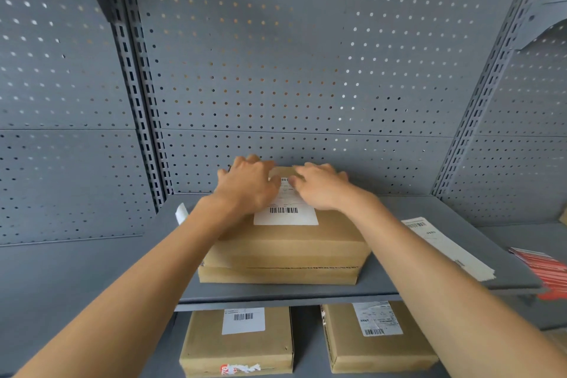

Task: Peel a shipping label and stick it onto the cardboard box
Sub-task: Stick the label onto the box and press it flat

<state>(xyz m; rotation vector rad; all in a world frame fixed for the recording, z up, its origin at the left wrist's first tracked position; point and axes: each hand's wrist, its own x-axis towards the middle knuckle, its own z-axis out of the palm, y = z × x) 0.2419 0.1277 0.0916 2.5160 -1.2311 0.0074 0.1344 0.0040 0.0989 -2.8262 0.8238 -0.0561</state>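
A brown cardboard box (285, 252) sits on the grey shelf (399, 285) in front of me. A white shipping label (287, 213) with a barcode lies flat on the box's top. My left hand (247, 182) rests palm down on the label's left part, fingers spread. My right hand (320, 186) presses flat on the label's right part and the box top. Both hands cover the label's far half. Neither hand holds anything.
A strip of white labels (445, 247) lies on the shelf at the right, with a red and white pack (543, 268) beyond it. A small white paper scrap (181, 212) stands at the left. Two labelled boxes (239, 341) (377, 334) sit on the lower shelf. Grey pegboard (291, 70) backs the shelf.
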